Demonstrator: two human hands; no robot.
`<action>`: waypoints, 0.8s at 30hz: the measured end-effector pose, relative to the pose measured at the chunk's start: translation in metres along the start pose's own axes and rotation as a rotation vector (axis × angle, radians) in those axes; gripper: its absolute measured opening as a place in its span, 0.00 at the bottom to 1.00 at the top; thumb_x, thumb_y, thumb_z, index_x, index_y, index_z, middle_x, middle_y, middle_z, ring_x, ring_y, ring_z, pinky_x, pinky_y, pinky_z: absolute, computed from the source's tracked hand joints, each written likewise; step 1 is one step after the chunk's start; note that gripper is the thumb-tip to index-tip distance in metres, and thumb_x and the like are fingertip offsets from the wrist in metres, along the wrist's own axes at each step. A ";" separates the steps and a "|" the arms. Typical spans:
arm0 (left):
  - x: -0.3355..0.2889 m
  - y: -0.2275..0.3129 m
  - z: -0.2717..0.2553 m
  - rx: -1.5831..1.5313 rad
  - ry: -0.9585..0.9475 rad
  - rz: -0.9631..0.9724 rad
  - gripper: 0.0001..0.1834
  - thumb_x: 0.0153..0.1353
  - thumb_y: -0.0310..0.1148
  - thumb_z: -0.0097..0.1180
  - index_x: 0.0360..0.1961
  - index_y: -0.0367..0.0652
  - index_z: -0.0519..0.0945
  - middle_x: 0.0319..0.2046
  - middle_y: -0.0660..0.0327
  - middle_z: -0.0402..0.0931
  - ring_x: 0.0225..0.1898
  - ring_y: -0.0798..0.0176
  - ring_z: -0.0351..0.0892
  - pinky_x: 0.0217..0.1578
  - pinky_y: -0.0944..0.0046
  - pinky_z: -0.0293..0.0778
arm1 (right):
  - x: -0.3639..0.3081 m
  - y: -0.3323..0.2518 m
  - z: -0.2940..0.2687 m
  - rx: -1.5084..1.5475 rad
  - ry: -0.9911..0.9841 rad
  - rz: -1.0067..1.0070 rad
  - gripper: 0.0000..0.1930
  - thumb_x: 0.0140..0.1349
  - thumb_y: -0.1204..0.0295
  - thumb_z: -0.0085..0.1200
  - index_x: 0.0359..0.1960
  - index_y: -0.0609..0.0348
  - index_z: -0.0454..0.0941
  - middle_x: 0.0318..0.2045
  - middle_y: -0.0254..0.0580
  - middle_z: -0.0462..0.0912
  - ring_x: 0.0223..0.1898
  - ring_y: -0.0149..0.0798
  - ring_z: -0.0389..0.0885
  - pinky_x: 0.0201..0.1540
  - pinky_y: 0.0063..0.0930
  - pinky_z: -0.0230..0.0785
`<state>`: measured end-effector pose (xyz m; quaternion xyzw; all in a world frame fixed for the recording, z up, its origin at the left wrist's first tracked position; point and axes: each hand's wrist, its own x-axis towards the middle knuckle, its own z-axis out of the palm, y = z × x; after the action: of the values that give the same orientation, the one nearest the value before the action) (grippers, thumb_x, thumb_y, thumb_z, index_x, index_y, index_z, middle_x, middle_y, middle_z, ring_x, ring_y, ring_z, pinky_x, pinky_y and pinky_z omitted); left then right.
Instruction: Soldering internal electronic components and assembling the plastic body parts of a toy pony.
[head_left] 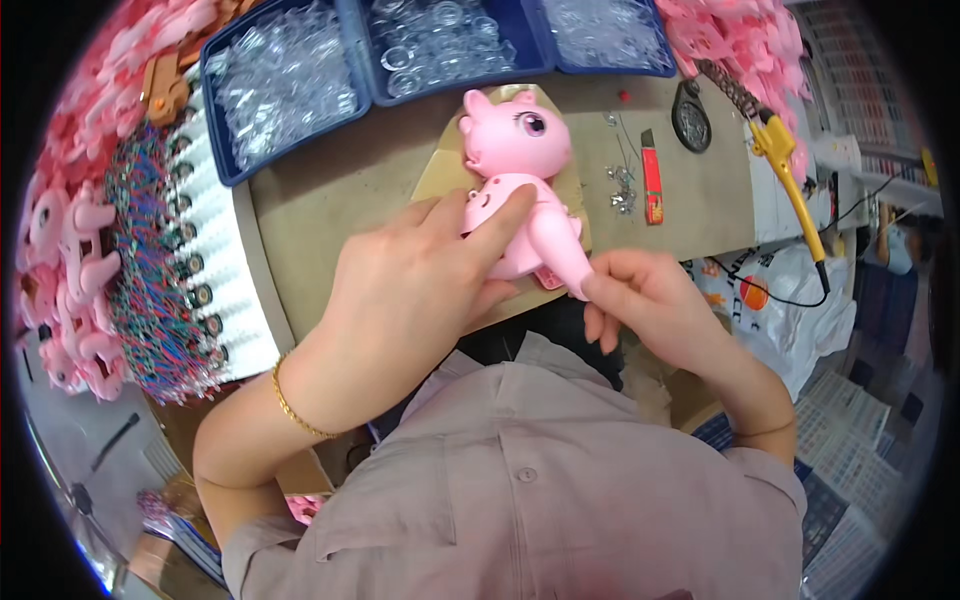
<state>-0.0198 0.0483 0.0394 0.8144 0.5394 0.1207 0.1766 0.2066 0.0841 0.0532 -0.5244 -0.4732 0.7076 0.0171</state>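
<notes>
A pink plastic toy pony (522, 140) with a painted purple eye lies on its side on a tan board (438, 165), at the table's near edge. My left hand (400, 270) rests over its body, thumb below and fingers across the belly, holding it against the board. A thin gold bracelet (290, 405) circles that wrist. With thumb and fingers my right hand (650, 295) pinches the end of the pony's outstretched leg (558, 250). Part of the body is hidden under my left hand.
Blue trays (365, 95) of clear plastic parts line the back. Right of the pony lie small metal pieces (622, 190), a red utility knife (652, 185) and a yellow-handled tool with a cord (795, 185). Wired components (165, 260) and pink toy parts (80, 245) fill the left.
</notes>
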 end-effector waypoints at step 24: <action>0.010 0.013 0.010 0.251 0.098 -0.102 0.29 0.51 0.46 0.58 0.53 0.42 0.75 0.33 0.56 0.75 0.29 0.62 0.78 0.25 0.65 0.74 | 0.141 -0.073 0.000 -0.904 0.282 -0.861 0.14 0.60 0.63 0.52 0.29 0.64 0.79 0.27 0.49 0.77 0.30 0.50 0.76 0.34 0.37 0.67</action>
<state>-0.0010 0.0518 0.0359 0.7947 0.5991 0.0826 0.0528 0.1092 0.1981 0.0014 -0.3309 -0.8866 0.2919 0.1390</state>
